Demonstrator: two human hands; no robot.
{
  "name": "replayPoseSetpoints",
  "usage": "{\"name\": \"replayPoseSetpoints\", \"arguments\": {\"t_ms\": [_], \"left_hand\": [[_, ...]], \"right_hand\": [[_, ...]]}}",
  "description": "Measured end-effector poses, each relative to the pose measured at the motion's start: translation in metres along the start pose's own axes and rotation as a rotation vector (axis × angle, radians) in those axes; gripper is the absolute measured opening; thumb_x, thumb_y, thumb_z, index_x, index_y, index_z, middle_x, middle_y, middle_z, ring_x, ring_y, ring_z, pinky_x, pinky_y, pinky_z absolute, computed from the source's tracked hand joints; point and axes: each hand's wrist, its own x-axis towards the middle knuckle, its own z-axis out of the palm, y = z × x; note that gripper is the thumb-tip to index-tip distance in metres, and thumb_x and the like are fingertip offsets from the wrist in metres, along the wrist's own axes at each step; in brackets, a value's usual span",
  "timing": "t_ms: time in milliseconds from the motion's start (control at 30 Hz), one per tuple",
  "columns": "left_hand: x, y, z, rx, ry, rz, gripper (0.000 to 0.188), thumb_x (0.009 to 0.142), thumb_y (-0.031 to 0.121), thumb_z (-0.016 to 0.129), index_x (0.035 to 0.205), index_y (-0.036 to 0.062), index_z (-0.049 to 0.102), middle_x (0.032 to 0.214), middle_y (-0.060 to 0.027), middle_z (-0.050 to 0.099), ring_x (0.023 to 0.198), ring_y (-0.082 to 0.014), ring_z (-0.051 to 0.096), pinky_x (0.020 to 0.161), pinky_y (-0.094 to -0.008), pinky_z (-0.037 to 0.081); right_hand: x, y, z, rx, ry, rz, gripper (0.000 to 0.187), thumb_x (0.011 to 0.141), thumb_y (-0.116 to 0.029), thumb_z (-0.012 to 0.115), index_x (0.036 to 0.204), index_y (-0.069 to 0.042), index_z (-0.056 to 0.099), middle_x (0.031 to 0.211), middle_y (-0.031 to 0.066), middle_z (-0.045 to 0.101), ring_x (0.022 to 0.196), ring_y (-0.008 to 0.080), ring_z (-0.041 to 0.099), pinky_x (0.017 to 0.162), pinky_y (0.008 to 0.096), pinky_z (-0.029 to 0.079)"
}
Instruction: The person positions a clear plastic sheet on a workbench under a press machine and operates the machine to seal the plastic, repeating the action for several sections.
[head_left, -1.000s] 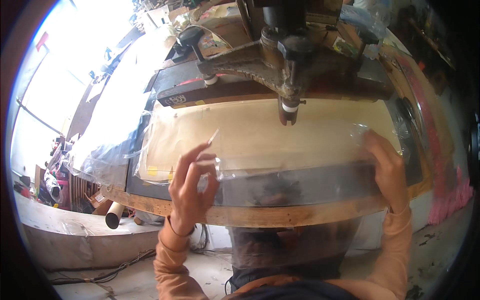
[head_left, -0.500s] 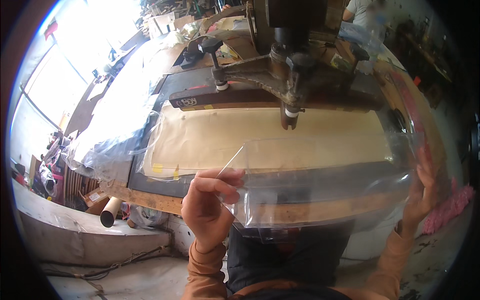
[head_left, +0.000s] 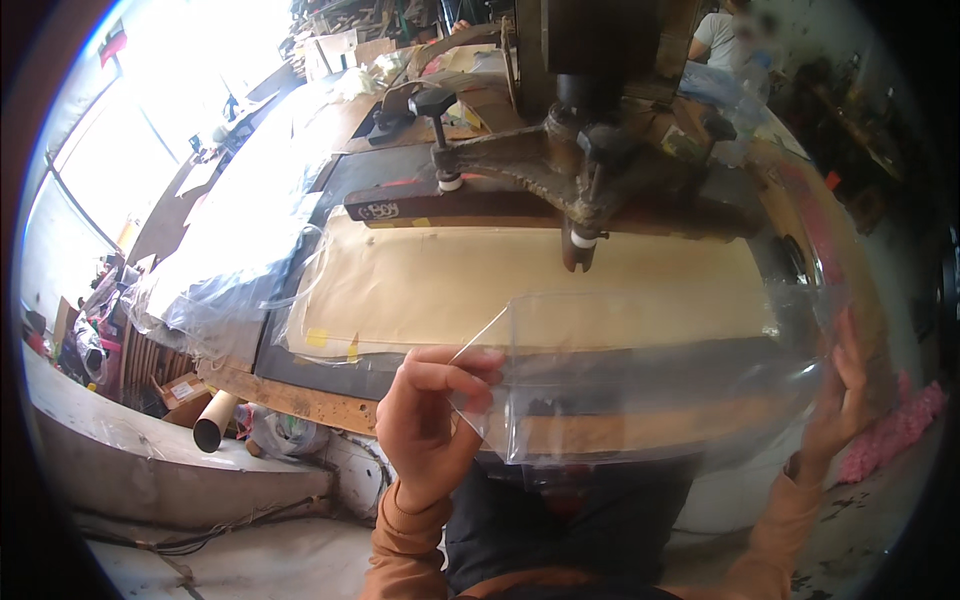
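A clear plastic sheet [head_left: 660, 400], folded or layered like a flat pouch, is stretched between my hands above the near edge of the worktable. My left hand [head_left: 430, 415] pinches its left corner, thumb and fingers closed. At the other end my right hand [head_left: 838, 395] grips the right edge, its fingers partly seen through the plastic. Beyond the sheet, a tan sheet [head_left: 440, 285] lies on the table's dark surface. Over its far side hangs the long dark metal bar [head_left: 540, 212] of a press, carried by a bracket with knobbed screws [head_left: 433, 102].
Loose clear plastic [head_left: 190, 315] is piled on the table's left side. Below stand a cardboard tube [head_left: 213, 425] and a small box [head_left: 185, 395]. Pink material [head_left: 890, 435] lies at the right. A person in a light shirt [head_left: 716, 38] is in the far right background.
The whole view has shifted slightly. Both hands still hold the plastic sheet, and its left end sits a little farther right and lower. The press bar stays above the tan sheet.
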Motion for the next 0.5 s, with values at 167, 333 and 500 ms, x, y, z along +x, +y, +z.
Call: {"name": "replayPoseSetpoints", "arguments": {"t_ms": [167, 333, 500], "left_hand": [[0.008, -0.012, 0.012, 0.555, -0.205, 0.099, 0.028, 0.069, -0.008, 0.064, 0.095, -0.0016, 0.058, 0.105, -0.0159, 0.058, 0.088, -0.0245, 0.06, 0.076, -0.0311, 0.05], [0.007, -0.034, 0.022, 0.892, -0.598, 0.305, 0.032, 0.068, -0.004, 0.063, 0.099, -0.0005, 0.059, 0.115, -0.015, 0.056, 0.097, -0.0284, 0.059, 0.084, -0.0358, 0.046], [0.014, -0.039, 0.019, 0.862, -0.812, 0.275, 0.028, 0.072, 0.002, 0.056, 0.1, -0.004, 0.055, 0.118, -0.0171, 0.055, 0.099, -0.0258, 0.059, 0.085, -0.0348, 0.047]], "right_hand": [[-0.01, 0.013, 0.001, -0.009, -0.017, 0.096, 0.019, 0.085, 0.013, 0.046, 0.099, 0.002, 0.053, 0.112, 0.0227, 0.059, 0.107, 0.0322, 0.058, 0.087, 0.0384, 0.049], [-0.021, 0.014, 0.022, -0.117, -0.401, 0.379, 0.026, 0.076, 0.005, 0.059, 0.1, -0.003, 0.06, 0.121, 0.0136, 0.057, 0.117, 0.0311, 0.05, 0.095, 0.0442, 0.043], [-0.02, 0.004, 0.033, -0.085, -0.597, 0.178, 0.028, 0.076, 0.0, 0.06, 0.102, -0.008, 0.064, 0.114, 0.0068, 0.061, 0.112, 0.025, 0.054, 0.107, 0.0531, 0.023]]}}
